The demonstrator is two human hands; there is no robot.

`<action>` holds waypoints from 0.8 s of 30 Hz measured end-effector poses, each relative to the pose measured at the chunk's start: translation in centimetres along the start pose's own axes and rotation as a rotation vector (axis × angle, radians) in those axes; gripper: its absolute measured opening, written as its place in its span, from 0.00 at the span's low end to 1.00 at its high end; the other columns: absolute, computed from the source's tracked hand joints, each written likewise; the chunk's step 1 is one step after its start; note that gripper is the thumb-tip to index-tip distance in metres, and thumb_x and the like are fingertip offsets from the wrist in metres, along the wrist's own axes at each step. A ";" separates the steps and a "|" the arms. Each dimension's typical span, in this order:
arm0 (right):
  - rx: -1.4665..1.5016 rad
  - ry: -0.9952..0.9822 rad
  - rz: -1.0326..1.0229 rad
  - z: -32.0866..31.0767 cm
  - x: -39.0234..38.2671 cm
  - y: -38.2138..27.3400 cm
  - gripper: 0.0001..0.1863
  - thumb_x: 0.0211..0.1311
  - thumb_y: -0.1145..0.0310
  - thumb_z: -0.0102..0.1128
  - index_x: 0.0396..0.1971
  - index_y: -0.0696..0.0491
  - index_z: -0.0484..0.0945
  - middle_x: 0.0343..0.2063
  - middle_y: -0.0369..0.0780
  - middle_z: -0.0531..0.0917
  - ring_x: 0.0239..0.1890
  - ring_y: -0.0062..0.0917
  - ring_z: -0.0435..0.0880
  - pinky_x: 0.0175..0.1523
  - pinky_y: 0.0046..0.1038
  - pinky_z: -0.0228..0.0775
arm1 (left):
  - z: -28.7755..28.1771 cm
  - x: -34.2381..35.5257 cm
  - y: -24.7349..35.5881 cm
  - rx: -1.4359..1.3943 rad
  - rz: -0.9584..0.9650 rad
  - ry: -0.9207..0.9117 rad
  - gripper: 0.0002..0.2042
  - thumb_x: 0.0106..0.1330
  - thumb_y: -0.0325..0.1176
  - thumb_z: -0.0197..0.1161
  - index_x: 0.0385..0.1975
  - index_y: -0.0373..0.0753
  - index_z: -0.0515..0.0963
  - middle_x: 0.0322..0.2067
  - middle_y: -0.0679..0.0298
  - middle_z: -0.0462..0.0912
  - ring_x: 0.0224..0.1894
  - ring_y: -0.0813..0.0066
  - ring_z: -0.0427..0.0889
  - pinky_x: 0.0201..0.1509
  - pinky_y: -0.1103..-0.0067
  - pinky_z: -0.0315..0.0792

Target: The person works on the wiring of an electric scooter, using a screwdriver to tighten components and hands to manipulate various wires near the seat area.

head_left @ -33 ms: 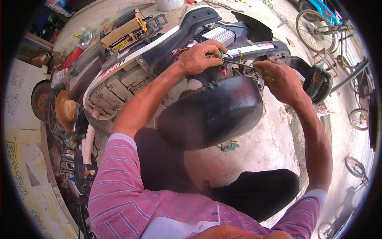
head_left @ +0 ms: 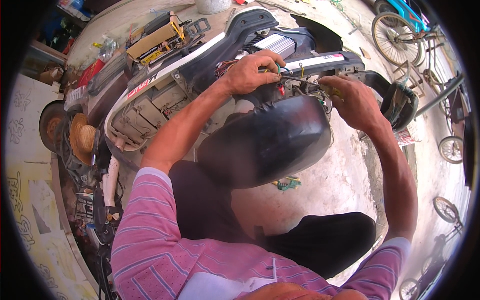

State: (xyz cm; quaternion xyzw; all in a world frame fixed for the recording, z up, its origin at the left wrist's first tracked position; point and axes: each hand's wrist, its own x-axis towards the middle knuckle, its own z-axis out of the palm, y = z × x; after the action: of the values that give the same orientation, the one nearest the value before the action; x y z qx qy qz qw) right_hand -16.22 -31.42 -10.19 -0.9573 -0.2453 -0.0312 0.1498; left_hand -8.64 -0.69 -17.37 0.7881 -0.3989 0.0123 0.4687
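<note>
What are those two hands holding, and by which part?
The left hand seems to pinch a green wire, at which part is unclear; what the right hand grips cannot be told.

This camera is the left one of two on the person's head. It looks down past the shirt point(head_left: 215, 255), which is very close and fills much of the bottom. The left fingers point(head_left: 270, 59) and right fingers point(head_left: 334, 81) are farther off, above the middle. The view is wide and round. It sees the floor point(head_left: 345, 175) and a far wheel point(head_left: 395, 39) at top right.
</note>
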 end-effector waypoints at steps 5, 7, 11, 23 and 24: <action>-0.010 0.010 -0.001 0.0 0.1 -0.1 0.19 0.65 0.73 0.59 0.55 0.46 0.84 0.44 0.44 0.87 0.48 0.41 0.86 0.53 0.41 0.78 | -0.1 0.0 0.0 0.005 0.007 0.003 0.08 0.65 0.31 0.68 0.33 0.32 0.81 0.53 0.58 0.83 0.55 0.65 0.80 0.61 0.70 0.71; -0.029 0.032 -0.017 0.1 0.1 0.0 0.19 0.65 0.73 0.60 0.55 0.46 0.84 0.44 0.44 0.87 0.47 0.41 0.86 0.52 0.42 0.78 | 0.0 0.0 0.0 0.010 0.011 0.003 0.08 0.65 0.31 0.69 0.33 0.32 0.81 0.53 0.58 0.83 0.55 0.65 0.80 0.61 0.70 0.71; -0.093 0.054 -0.041 -0.2 0.4 -0.5 0.18 0.65 0.74 0.60 0.54 0.46 0.84 0.42 0.43 0.86 0.46 0.41 0.86 0.49 0.42 0.78 | 0.0 -0.1 0.0 0.015 0.003 0.002 0.08 0.65 0.31 0.69 0.33 0.32 0.81 0.53 0.58 0.83 0.55 0.66 0.80 0.61 0.71 0.71; -0.134 0.080 -0.058 -0.4 0.5 -0.8 0.15 0.67 0.72 0.59 0.51 0.46 0.86 0.39 0.42 0.86 0.44 0.41 0.86 0.47 0.42 0.78 | 0.0 -0.1 0.2 0.014 -0.009 0.002 0.08 0.65 0.31 0.69 0.33 0.32 0.81 0.52 0.58 0.83 0.54 0.66 0.80 0.60 0.71 0.72; -0.135 0.080 -0.058 -0.4 0.4 -0.8 0.15 0.67 0.72 0.59 0.51 0.46 0.86 0.39 0.42 0.86 0.44 0.41 0.86 0.47 0.42 0.78 | 0.0 -0.1 0.2 0.008 -0.007 0.001 0.08 0.65 0.31 0.69 0.33 0.32 0.81 0.52 0.58 0.83 0.54 0.66 0.80 0.60 0.71 0.72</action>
State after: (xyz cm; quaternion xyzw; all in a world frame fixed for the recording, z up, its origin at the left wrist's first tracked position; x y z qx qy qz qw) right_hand -16.30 -30.67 -9.57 -0.9558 -0.2638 -0.0903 0.0938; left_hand -8.82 -0.68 -17.24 0.7913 -0.3959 0.0128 0.4658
